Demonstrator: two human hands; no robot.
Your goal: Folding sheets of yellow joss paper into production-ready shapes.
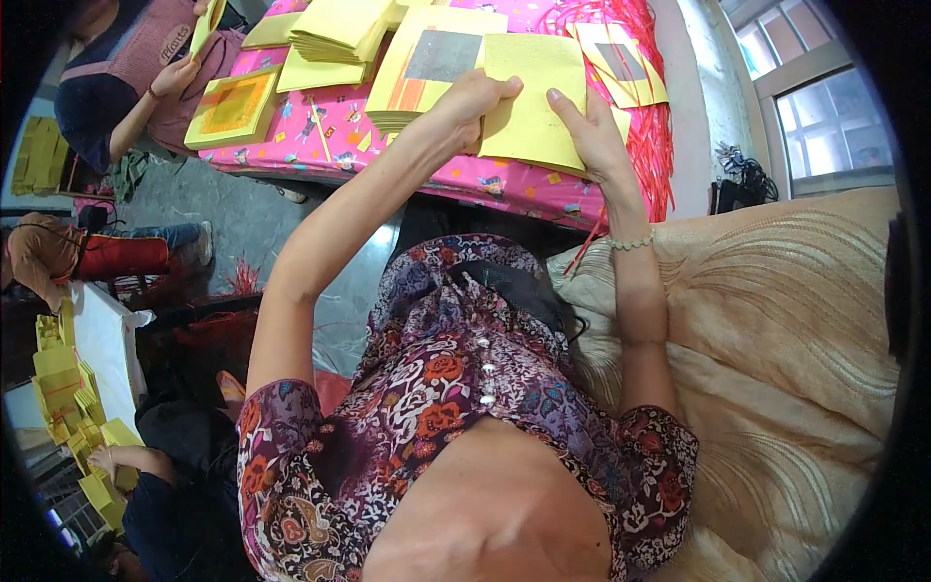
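Between my two hands is a stack of yellow paper sheets (533,102), tilted up above the table. My left hand (475,105) grips its left edge, thumb lying on the front face. On the right edge my right hand (593,134) holds it the same way, thumb on top and fingers partly behind. Just left of the sheets lies a thick pile of yellow paper (388,97) printed with a silver square and orange stripes. Behind my right hand a yellow sheet with a silver patch (635,82) rests on red strips (655,160).
A pink patterned cloth (291,131) covers the table, with more yellow paper stacks (335,34) at the far left. A co-worker's hand (175,76) is at the table's left end. Another person's hand (102,461) touches yellow papers at lower left. A beige sofa (776,291) is on my right.
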